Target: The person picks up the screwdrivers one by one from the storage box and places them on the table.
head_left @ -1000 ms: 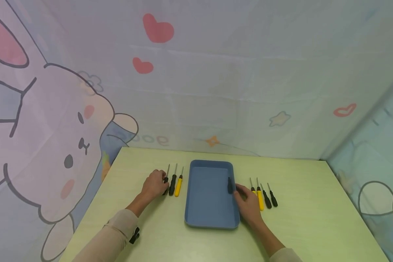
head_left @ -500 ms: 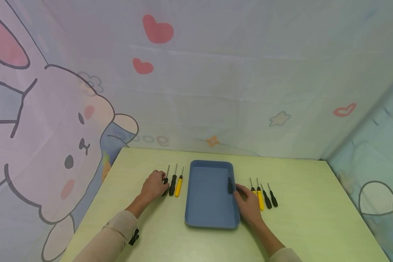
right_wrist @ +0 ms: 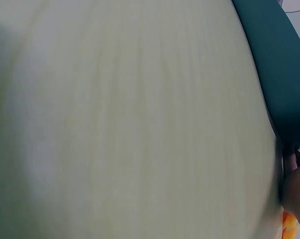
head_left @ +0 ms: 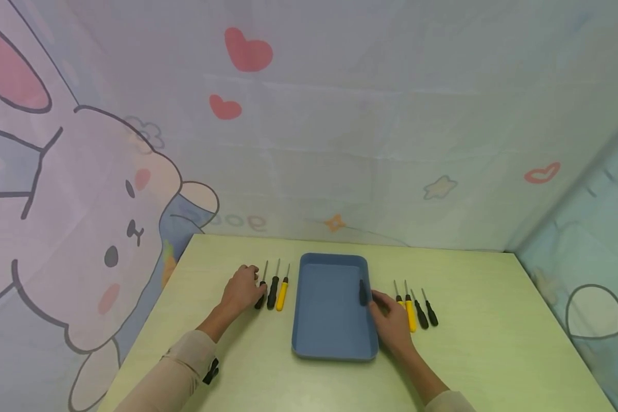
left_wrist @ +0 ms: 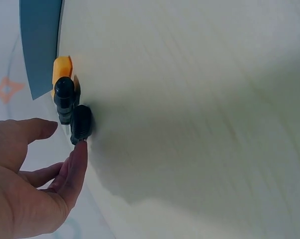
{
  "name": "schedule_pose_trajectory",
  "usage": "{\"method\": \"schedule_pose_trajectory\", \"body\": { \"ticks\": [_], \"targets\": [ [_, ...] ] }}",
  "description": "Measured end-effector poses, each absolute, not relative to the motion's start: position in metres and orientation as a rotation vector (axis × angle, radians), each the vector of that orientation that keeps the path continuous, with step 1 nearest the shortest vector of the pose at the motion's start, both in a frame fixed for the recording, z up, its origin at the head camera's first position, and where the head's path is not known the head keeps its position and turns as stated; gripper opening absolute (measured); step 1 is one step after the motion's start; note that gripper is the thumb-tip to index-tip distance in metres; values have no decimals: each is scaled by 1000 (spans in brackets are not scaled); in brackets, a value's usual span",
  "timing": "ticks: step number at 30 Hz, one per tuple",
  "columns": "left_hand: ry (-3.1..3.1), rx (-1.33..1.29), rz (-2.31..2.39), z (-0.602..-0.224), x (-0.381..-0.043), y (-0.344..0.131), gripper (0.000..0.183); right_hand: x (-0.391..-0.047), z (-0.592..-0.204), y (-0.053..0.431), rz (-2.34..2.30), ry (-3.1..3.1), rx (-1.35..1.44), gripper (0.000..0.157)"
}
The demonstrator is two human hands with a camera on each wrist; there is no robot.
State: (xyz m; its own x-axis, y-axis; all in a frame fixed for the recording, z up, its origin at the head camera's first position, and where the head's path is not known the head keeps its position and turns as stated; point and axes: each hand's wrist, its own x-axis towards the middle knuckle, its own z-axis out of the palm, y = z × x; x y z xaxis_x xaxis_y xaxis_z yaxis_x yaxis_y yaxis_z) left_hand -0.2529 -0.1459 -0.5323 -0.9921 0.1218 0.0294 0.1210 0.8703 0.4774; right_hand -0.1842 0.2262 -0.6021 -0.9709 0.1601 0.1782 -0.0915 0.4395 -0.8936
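Observation:
My left hand [head_left: 242, 288] is over the leftmost black-handled screwdriver [head_left: 260, 298], its fingertips right at the handle. In the left wrist view, the thumb and fingers [left_wrist: 79, 164] stand apart around the handle end [left_wrist: 81, 122]. A second black screwdriver [head_left: 272, 293] and a yellow one [head_left: 282, 294] lie to its right. My right hand [head_left: 391, 325] is at the right side of the blue tray [head_left: 335, 359], thumb at the rim; other fingers are partly hidden, so I cannot tell how they hold. Inside the tray, by that hand, rests a black-handled screwdriver [head_left: 363, 293].
Right of the tray lie two yellow-handled screwdrivers [head_left: 410, 316], one partly behind my right hand, and two black-handled ones [head_left: 431, 315]. A small black object [head_left: 212, 372] shows under the left sleeve [head_left: 177, 366]. A printed cloth [head_left: 340, 143] hangs behind the table [head_left: 494, 320].
The whole view shifts slightly. My left fingertips spread a little from the leftmost screwdriver's shaft; my right hand stays at the tray's side.

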Motion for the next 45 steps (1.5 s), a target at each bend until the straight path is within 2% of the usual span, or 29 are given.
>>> {"method": "schedule_pose_trajectory", "body": {
  "ticks": [45],
  "targets": [
    [2959,434,1087,-488,-241,-95,68,-183,-599,226,1539,-2460,-49,34]
  ]
}}
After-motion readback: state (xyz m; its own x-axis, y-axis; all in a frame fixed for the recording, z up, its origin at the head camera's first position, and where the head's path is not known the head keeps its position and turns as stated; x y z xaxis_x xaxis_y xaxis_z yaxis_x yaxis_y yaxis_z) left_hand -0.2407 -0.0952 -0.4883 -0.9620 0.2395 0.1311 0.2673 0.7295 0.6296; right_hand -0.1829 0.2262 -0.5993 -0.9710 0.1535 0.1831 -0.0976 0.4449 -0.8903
